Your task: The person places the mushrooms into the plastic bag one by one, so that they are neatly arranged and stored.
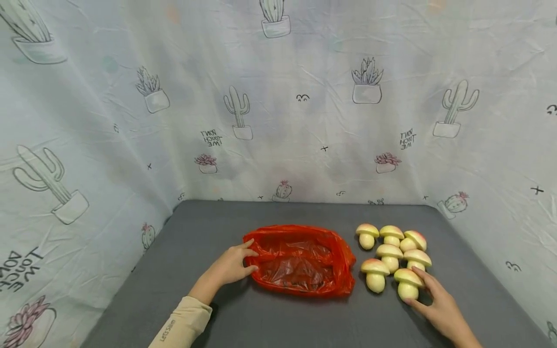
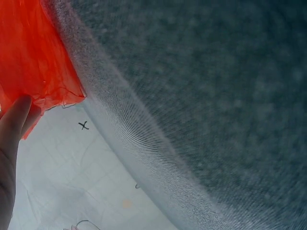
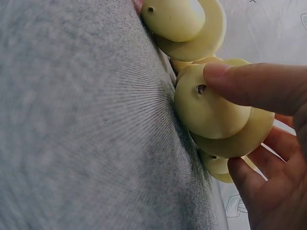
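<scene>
I see the left hand [image 1: 234,265] spread against the bag [image 1: 300,291], seemingly to steady it open; right of that on the worktop [image 1: 209,217], the right hand [image 1: 438,305] pinches a mushroom [image 1: 408,286] end to end.

Red bag [image 1: 345,270], yellow mushroom caps [image 1: 375,266], some blushed orange-pink, paler yellow stems [image 1: 375,283], dark grey table [image 1: 209,220], off-white cloth [image 1: 278,130] with cactus print [image 1: 457,102], pink succulents [image 1: 386,158], black crosses [image 1: 324,149], beige sleeve [image 1: 191,316] with dark lettering [image 1: 168,330]

Bag [image 1: 348,273] glossy plastic; mushrooms [image 1: 389,251] smooth; tabletop [image 1: 278,321] matt, finely textured.
</scene>
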Demonstrator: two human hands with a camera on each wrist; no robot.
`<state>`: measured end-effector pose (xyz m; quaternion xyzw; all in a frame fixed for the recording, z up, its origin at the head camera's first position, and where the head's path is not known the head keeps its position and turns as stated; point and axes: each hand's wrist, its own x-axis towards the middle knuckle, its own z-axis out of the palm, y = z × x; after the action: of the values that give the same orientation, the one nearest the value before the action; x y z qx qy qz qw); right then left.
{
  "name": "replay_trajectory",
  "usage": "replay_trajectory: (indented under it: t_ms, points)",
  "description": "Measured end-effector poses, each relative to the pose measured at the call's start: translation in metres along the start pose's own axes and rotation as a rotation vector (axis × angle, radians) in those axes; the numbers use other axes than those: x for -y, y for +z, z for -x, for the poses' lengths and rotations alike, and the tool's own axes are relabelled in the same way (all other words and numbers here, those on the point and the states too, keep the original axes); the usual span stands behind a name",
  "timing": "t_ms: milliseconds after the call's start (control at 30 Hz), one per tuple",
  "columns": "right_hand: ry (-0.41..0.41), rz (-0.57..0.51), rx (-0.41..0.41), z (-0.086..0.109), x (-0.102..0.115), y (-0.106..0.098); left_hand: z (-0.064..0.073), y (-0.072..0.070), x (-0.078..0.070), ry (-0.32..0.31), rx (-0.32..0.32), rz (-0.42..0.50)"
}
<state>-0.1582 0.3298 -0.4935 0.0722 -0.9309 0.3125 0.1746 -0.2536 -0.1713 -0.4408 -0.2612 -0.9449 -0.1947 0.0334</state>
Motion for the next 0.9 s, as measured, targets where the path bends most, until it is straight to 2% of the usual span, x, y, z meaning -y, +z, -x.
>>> replay_trajectory:
  t_ms: [300,533,767,900]
  points:
    - [-0.011,-0.042,-0.031,-0.004,0.008,-0.003,0.0,-0.001,0.0,0.002,-0.015,-0.005]
    - [0.001,-0.11,-0.043,-0.007,0.019,-0.006,0.0,-0.001,0.0,0.001,0.001,-0.002]
    - [-0.058,-0.173,-0.094,-0.007,0.029,-0.007,0.0,0.002,0.0,0.002,0.022,-0.011]
    - [-0.063,-0.227,-0.082,-0.012,0.04,-0.009,0.0,0.002,0.0,0.004,0.018,-0.01]
